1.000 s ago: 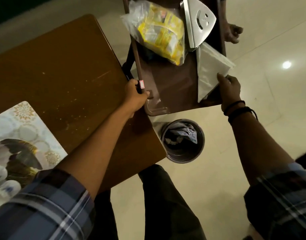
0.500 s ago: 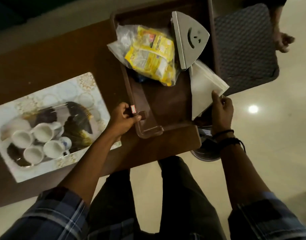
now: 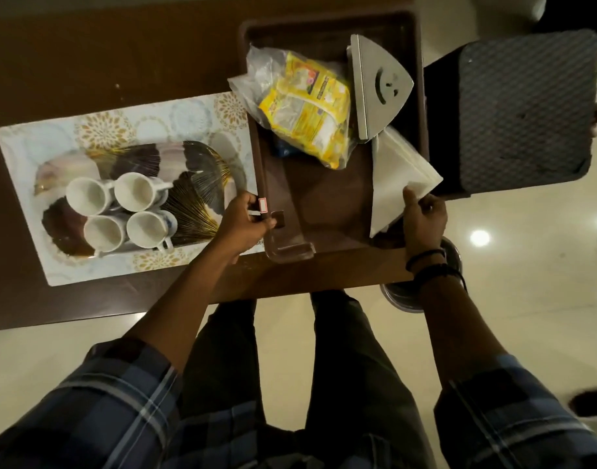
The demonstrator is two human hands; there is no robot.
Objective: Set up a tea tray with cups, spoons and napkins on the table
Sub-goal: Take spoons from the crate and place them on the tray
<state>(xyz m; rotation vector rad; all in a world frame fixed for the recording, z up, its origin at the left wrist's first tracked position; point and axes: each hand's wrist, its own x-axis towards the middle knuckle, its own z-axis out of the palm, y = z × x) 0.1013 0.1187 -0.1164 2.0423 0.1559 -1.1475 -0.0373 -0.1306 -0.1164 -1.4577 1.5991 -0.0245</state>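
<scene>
Two hands grip the brown tray (image 3: 327, 201) at the bench (image 3: 87, 55) edge: left hand (image 3: 248, 220) closed on its left rim, right hand (image 3: 424, 214) pinching rim and white napkins (image 3: 396, 170). Step in hand appears to be setting it down; next likely calls for releasing, then loading the four white cups (image 3: 121, 211) standing nearby on the patterned tray (image 3: 127, 130)

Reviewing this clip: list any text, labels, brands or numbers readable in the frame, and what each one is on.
No text here can be read with confidence.
Sticker on the brown tray's rim, beside the left hand: red border, print too small to read.
Yellow packets in the clear bag: printing and a round logo, blurred.
Patterned tray edge near the left hand: a few faint letters, unreadable.
Metal napkin holder: a cut-out smiley face, no words.
</scene>
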